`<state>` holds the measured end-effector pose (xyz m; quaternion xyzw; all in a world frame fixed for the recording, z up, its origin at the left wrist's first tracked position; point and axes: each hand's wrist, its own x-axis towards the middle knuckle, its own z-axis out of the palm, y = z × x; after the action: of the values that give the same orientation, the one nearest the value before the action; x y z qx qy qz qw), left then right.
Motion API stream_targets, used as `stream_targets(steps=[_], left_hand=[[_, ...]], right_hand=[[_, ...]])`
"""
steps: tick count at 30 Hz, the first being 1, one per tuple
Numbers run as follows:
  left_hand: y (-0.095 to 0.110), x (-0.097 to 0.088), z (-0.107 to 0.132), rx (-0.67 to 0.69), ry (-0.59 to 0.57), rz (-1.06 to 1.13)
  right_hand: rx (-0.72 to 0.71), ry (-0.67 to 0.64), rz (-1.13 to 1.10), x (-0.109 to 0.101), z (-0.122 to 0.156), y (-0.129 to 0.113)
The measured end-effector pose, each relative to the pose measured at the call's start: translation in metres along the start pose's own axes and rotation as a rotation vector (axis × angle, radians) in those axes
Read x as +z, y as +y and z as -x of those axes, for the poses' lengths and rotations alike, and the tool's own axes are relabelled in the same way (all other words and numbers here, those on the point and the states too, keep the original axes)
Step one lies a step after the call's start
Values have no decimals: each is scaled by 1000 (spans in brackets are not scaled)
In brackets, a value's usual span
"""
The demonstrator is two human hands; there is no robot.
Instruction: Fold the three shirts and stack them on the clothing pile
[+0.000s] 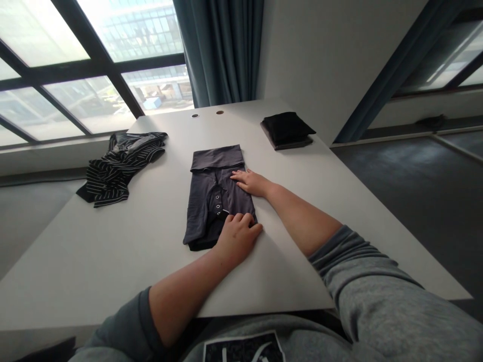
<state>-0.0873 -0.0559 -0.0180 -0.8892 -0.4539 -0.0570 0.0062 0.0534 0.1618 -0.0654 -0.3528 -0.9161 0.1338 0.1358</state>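
Observation:
A dark grey shirt (199, 196) lies folded in front of me on the white table. Its far edge is turned over in a flat band, and a placket with a few round metal buttons runs toward the black neck area at the near end. My left hand (238, 235) has its fingers curled over the shirt's near right corner, hiding that corner. Farther up, my right hand (253, 182) rests flat on the right edge, fingers spread across the cloth.
At the left edge of the table (143, 271) lies a crumpled black-and-white striped garment (116, 168). A stack of folded dark clothes (287, 130) sits at the back right. Two round cable holes are at the far edge, before a blue curtain (224, 50) and windows.

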Motion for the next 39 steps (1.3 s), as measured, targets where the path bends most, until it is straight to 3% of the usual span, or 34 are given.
stream_targets(steps=[6, 13, 18, 21, 24, 28, 32, 39], left_hand=[[-18, -1, -3, 169, -77, -4], [-20, -8, 5, 299, -120, 15], [-22, -12, 11, 264, -92, 169], [-22, -14, 4, 90, -13, 207], [-27, -10, -13, -103, 72, 102], [-35, 3, -34, -208, 131, 11], [-39, 19, -31, -88, 142, 15], [-35, 29, -10, 47, -11, -21]], right_hand=[[-14, -18, 24, 2, -1, 3], [43, -70, 31, 4, -2, 5], [63, -81, 70, 2, 0, 3], [61, -81, 85, 1, 0, 1], [59, -77, 87, 1, 0, 1], [39, -73, 57, 0, 1, 5], [28, -67, 43, -2, 2, 7], [32, -67, 75, -2, 3, 4]])
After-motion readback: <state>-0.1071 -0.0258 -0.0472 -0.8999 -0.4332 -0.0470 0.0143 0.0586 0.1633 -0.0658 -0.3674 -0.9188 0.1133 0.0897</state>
